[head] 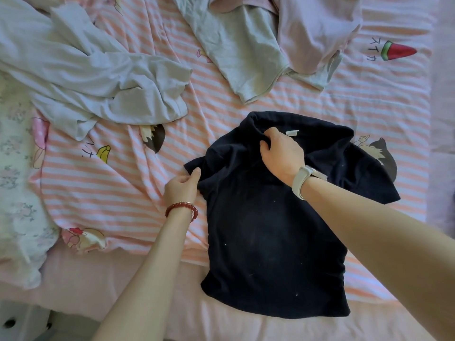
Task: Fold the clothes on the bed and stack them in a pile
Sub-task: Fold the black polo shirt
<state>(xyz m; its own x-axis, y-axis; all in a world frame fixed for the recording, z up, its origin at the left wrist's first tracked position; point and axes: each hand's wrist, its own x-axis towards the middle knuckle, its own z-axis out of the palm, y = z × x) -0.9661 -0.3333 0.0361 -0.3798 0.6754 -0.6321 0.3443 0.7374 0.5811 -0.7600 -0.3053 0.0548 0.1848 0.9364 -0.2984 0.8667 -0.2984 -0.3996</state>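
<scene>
A black T-shirt (270, 242) lies spread on the striped bed sheet (118, 183), hem toward me and collar away. My left hand (181, 187) pinches the edge of its left sleeve. Near the collar, beside a small white label, my right hand (280, 153) grips a bunch of the black fabric. The right sleeve lies loose and rumpled to the right. An unfolded white garment (93, 77) is crumpled at the upper left. A grey T-shirt (246, 52) lies at the top middle, partly under a pale lilac garment (320, 28).
A floral quilt (17, 193) runs along the left edge of the bed. The near edge of the mattress (221, 326) is pink. Striped sheet shows between the black shirt and the white garment.
</scene>
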